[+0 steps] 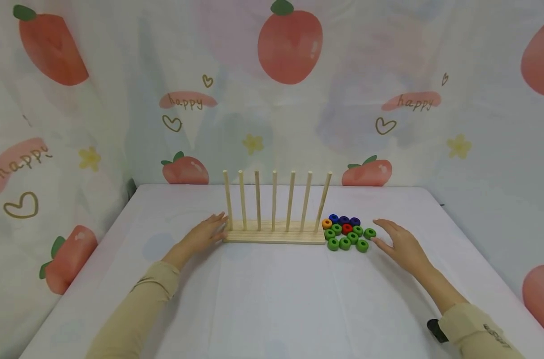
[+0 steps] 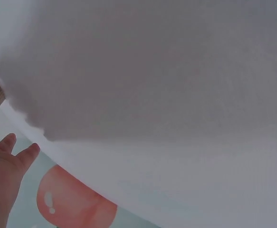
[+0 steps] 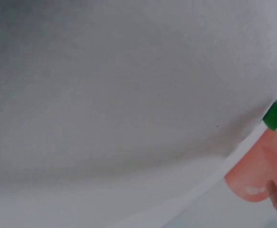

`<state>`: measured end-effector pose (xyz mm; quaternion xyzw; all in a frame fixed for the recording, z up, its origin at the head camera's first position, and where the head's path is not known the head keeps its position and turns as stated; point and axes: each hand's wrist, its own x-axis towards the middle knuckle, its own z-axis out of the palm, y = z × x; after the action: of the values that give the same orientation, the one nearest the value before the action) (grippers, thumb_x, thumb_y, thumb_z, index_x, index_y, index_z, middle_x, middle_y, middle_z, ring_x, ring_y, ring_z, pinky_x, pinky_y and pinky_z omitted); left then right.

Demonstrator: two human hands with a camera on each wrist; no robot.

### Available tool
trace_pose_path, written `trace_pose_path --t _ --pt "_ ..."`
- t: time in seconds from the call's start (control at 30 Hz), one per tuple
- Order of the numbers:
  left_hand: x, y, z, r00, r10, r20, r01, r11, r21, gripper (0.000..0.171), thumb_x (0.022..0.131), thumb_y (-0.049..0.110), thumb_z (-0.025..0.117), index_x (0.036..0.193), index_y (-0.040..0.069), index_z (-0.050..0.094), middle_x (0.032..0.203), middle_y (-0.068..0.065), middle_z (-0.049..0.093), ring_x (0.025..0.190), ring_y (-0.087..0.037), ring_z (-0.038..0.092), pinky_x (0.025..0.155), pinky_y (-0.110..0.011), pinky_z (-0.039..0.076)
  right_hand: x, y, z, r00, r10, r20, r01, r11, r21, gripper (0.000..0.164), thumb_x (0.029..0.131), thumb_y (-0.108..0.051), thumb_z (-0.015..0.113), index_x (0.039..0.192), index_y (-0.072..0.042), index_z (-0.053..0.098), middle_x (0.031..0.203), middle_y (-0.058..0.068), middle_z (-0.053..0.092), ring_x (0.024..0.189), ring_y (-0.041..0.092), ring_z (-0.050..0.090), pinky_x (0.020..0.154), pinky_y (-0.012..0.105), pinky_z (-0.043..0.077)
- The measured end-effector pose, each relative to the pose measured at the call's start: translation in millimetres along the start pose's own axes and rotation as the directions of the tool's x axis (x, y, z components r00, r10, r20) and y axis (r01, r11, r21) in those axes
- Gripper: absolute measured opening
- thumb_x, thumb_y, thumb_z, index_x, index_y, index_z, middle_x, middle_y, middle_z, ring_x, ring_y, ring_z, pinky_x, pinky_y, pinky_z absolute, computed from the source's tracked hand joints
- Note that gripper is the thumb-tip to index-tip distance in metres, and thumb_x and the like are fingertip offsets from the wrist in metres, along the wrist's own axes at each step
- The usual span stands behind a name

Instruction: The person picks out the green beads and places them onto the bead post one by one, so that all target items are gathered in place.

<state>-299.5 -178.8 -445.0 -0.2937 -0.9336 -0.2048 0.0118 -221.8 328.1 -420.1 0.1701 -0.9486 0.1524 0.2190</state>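
Presently on the white table [image 1: 272,299]: one wooden peg rack [image 1: 274,236], seven upright dowels, all bare; one cluster of small wooden rings [image 1: 347,233], touching one another, just right of the rack's base. Mostly green, with blue, purple, orange and one red.

My left hand [image 1: 204,234]: flat, fingers straight, touching the rack's left end, holding nothing. My right hand [image 1: 399,244]: relaxed, fingers spread, just beside the nearest green ring [image 1: 369,233], holding nothing.

Handling, by my judgement: rings light, rigid, smooth-painted, apt to roll. Pinch across the outer rim.
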Motion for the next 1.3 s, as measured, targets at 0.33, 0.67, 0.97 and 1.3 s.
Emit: trace_pose_path --t 0.33,0.67,0.97,1.3 --pt "-4.3 -3.0 5.2 0.997 -0.021 0.074 0.024 0.999 -0.038 0.059 0.096 0.027 0.053 0.144 -0.002 0.034 0.151 -0.024 0.027 0.137 -0.05 0.024 0.107 -0.064 0.025 4 10 2 0.979 0.108 0.175 -0.111 0.994 0.005 0.051 0.089 -0.019 0.065 0.13 0.005 0.048 0.13 0.031 0.049 0.117 0.05 0.047 0.095 0.062 0.04" --pt "-5.6 1.4 7.0 0.988 -0.042 0.15 0.043 0.999 0.002 0.061 0.097 0.03 0.049 0.145 -0.002 0.031 0.153 -0.021 0.024 0.137 -0.047 0.026 0.106 -0.069 0.019 14 19 8 0.911 0.162 0.38 -0.207 0.975 0.081 0.053 0.091 -0.018 0.061 0.133 0.009 0.042 0.134 0.036 0.042 0.125 0.054 0.037 0.102 0.063 0.032" --pt "-2.5 3.5 17.1 0.99 -0.058 0.126 0.048 0.995 0.084 0.059 0.099 0.032 0.044 0.147 0.0 0.029 0.154 -0.016 0.024 0.14 -0.044 0.024 0.107 -0.069 0.018 19 35 16 0.899 0.186 0.397 -0.251 0.961 0.117 0.057 0.089 -0.012 0.063 0.131 0.016 0.038 0.128 0.042 0.044 0.117 0.056 0.044 0.098 0.063 0.036" --pt "-2.1 -8.0 19.2 0.994 -0.048 0.102 0.048 0.999 0.0 0.068 0.098 0.052 0.031 0.15 0.009 0.022 0.158 -0.008 0.019 0.142 -0.044 0.018 0.106 -0.072 0.008 26 32 21 0.902 0.207 0.378 -0.282 0.947 0.153 0.046 0.087 -0.012 0.065 0.118 0.017 0.05 0.119 0.038 0.053 0.115 0.054 0.047 0.098 0.059 0.038"
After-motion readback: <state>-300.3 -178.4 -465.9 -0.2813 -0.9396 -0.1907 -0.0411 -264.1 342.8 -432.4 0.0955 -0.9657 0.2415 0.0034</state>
